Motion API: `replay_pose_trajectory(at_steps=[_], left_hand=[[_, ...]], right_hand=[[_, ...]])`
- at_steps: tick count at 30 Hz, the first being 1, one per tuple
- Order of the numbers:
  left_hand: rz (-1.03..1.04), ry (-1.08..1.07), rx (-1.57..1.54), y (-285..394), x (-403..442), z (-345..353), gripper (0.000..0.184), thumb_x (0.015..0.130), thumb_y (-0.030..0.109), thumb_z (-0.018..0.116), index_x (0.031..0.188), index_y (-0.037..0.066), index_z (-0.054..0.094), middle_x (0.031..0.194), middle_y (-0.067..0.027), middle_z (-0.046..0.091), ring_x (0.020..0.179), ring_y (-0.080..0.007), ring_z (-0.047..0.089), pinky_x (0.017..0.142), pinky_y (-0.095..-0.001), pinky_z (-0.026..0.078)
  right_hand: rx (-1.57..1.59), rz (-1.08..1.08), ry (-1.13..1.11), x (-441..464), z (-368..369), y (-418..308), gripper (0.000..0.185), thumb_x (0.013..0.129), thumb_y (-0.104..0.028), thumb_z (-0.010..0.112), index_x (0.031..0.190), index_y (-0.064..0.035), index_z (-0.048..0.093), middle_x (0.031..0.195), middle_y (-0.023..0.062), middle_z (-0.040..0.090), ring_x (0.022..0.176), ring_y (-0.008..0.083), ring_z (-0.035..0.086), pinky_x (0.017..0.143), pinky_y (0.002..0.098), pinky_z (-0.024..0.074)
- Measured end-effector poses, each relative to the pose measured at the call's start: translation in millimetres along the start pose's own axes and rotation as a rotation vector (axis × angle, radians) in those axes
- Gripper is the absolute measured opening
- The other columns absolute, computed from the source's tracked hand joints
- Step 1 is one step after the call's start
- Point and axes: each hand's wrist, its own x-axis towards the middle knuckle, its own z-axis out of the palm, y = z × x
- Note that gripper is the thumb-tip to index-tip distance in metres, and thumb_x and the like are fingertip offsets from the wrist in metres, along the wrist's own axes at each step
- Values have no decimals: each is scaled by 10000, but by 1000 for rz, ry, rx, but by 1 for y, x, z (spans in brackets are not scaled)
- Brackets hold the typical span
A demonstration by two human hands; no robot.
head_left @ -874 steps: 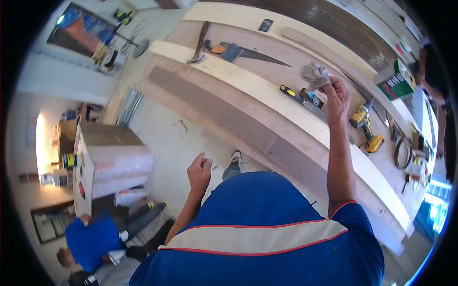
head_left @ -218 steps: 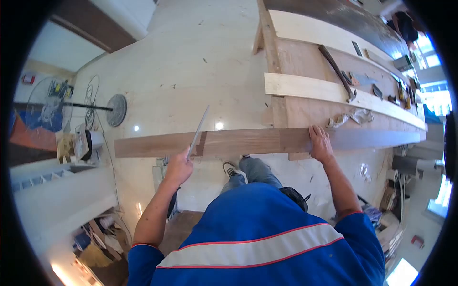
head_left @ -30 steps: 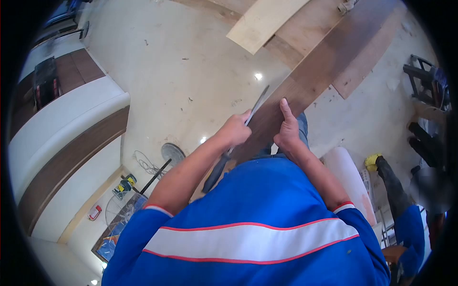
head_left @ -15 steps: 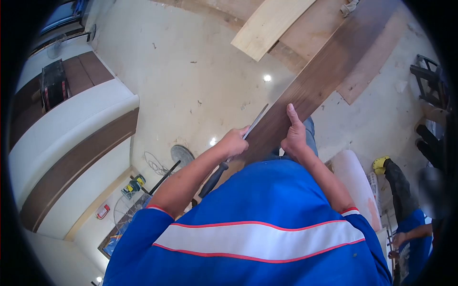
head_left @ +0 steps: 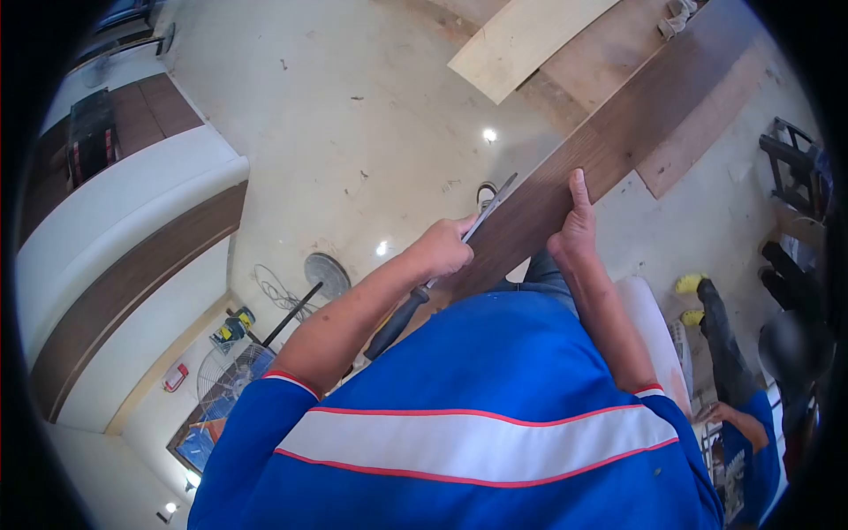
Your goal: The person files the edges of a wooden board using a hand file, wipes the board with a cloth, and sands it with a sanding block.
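Observation:
My left hand (head_left: 444, 250) is closed around the metal blade of a file (head_left: 399, 323); its dark handle sticks out behind my wrist. The blade lies along the left long edge of a dark wood-grain board (head_left: 609, 146). On the opposite edge of that board, my right hand (head_left: 576, 231) grips it, thumb stretched over the top face and fingers mostly hidden at the side. The board slants from my waist up to the upper right.
A pale plank (head_left: 534, 44) lies on the floor ahead, beside a brown panel (head_left: 702, 124). To the left are a curved white counter (head_left: 132, 199) and a standing fan (head_left: 234, 380). Another person (head_left: 746, 433) is at the lower right, near a pink-white roll (head_left: 649, 327).
The file has slid forward along the board's edge with my left hand. My right hand and the board appear farther right. A shoe now shows beside the file's tip.

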Motion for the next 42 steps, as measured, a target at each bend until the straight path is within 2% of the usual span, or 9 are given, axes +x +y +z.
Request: replay_pose_trajectory(at_steps=[9,14,20,22,24,28,31,37,42], left_hand=[[418,202,133,-66,-53,12,829,801,13,554,1597,55,328,986,-191,692,758,-203,664,734,-317,544],[-248,-104,73,-26,5,-11,820,790,20,536,1588,46,348,1166,-242,696,966,-246,683,909,-344,529],[392,201,152,-96,-27,13,821,791,35,531,1593,69,356,789,-131,672,625,-176,623,590,-347,514],[353,199,147,-76,-25,8,820,794,33,536,1593,72,356,768,-114,670,590,-183,615,556,-354,505],[-56,30,65,-37,-9,-5,818,799,24,546,1593,75,357,801,-116,691,602,-206,630,567,-366,514],[-48,16,111,-39,18,-8,821,797,6,545,1592,63,349,787,-120,681,585,-215,625,550,-367,508],[293,94,-47,-24,-17,-2,813,799,14,540,1588,52,349,793,-130,693,596,-220,635,576,-365,520],[-134,-75,168,13,32,-15,819,783,-7,538,1580,25,356,980,-219,734,839,-223,709,783,-319,548],[139,71,-16,-1,5,-5,789,768,29,565,1544,23,422,789,-182,709,666,-206,661,665,-360,540]], right_hand=[[1,176,-27,-33,8,48,783,915,-576,706,1459,-61,478,1433,113,550,1339,315,487,1166,508,343],[-7,154,-15,-32,8,51,838,857,-608,753,1452,-82,485,1448,119,542,1376,341,457,1167,593,320],[11,161,45,-28,15,39,806,873,-555,767,1451,-64,494,1420,112,556,1335,319,486,1154,531,358],[8,149,45,-24,13,39,781,883,-538,764,1447,-67,501,1423,112,558,1332,313,491,1155,519,363],[20,162,28,-26,12,42,759,889,-526,763,1438,-66,512,1423,114,561,1326,309,498,1152,506,369],[12,109,-11,-15,15,33,737,894,-552,744,1404,-61,541,1405,117,582,1324,316,513,1150,534,367],[0,141,4,-18,5,40,736,891,-571,737,1391,-63,552,1389,115,597,1317,320,526,1146,553,371],[26,136,12,-28,22,28,756,883,-545,761,1373,-7,558,1347,143,615,1265,312,552,1113,491,410],[17,138,39,-19,22,25,782,857,-559,782,1377,-20,557,1356,134,606,1269,309,549,1108,496,417]])
